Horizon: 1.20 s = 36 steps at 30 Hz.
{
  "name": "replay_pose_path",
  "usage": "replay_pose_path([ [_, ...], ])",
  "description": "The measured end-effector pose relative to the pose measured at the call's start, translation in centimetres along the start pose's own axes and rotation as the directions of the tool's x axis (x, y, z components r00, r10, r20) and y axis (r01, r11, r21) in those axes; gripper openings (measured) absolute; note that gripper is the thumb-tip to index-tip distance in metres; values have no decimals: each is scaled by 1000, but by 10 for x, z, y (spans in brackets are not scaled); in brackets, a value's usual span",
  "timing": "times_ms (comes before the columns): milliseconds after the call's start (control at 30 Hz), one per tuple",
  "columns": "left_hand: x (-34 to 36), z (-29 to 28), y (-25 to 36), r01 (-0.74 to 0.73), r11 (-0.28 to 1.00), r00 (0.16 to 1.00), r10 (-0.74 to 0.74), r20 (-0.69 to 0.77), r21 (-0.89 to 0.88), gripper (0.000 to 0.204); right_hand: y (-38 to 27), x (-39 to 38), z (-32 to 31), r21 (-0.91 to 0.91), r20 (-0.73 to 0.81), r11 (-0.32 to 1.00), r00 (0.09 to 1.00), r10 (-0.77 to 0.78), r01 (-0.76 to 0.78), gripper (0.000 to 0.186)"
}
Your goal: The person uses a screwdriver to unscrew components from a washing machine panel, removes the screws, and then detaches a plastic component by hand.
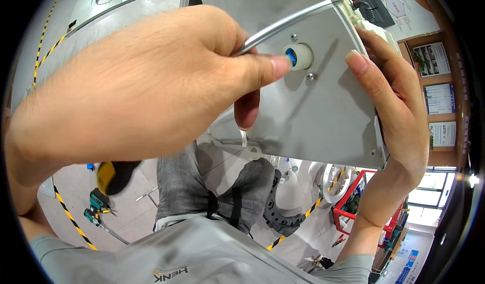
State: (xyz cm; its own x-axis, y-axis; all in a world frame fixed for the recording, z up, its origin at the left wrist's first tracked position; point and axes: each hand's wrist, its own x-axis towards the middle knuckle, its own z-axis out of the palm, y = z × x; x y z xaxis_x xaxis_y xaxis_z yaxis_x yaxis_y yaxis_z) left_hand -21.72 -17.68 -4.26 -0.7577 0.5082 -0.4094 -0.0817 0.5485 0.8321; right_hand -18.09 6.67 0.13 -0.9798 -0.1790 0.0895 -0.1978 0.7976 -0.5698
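My left hand (pixel 184 77) grips a long silver screwdriver shaft (pixel 288 20), which reaches to the upper right edge of a grey metal panel (pixel 323 122); a yellow and black handle (pixel 113 175) shows below my forearm. Beside my left thumb, a white round fitting (pixel 303 55) with a blue centre sits on the panel between two screws (pixel 310 77). My right hand (pixel 389 92) wraps round the panel's right edge, near white foam-like material (pixel 353 8) along that edge.
Below are my legs, a teal cordless drill (pixel 98 203) on the tiled floor, a dark curved part (pixel 283 218), silver rings (pixel 333 183) and a red frame (pixel 346 216). A flat metal panel (pixel 81 16) lies upper left. Posters (pixel 439 97) line a board at right.
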Motion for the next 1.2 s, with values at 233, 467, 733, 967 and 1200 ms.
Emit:
replay_pose_path([
  [233, -2, 10, -12, 32, 937, 999, -29, 14, -349, 59, 1, -1, 1, 13, -8, 1000, 1000, -2, 3, 52],
  [467, -6, 16, -34, -44, 969, 971, 99, 218, -244, 39, 3, 0, -1, 1, 3, 1000, 1000, 13, -13, 54],
  [733, 13, 15, -33, -166, 986, 984, 167, 63, -20, 42, 4, 0, 0, -7, -11, 1000, 1000, -1, 1, 53],
  [967, 19, 17, -25, -174, 984, 984, 172, 43, 40, 40, 5, 2, -1, -59, -1, 998, 1000, -20, 19, 54],
  [1200, 20, 15, -24, -179, 983, 982, 175, 77, 40, 40, 6, 1, -1, -28, -1, 999, 1000, -26, 26, 54],
])
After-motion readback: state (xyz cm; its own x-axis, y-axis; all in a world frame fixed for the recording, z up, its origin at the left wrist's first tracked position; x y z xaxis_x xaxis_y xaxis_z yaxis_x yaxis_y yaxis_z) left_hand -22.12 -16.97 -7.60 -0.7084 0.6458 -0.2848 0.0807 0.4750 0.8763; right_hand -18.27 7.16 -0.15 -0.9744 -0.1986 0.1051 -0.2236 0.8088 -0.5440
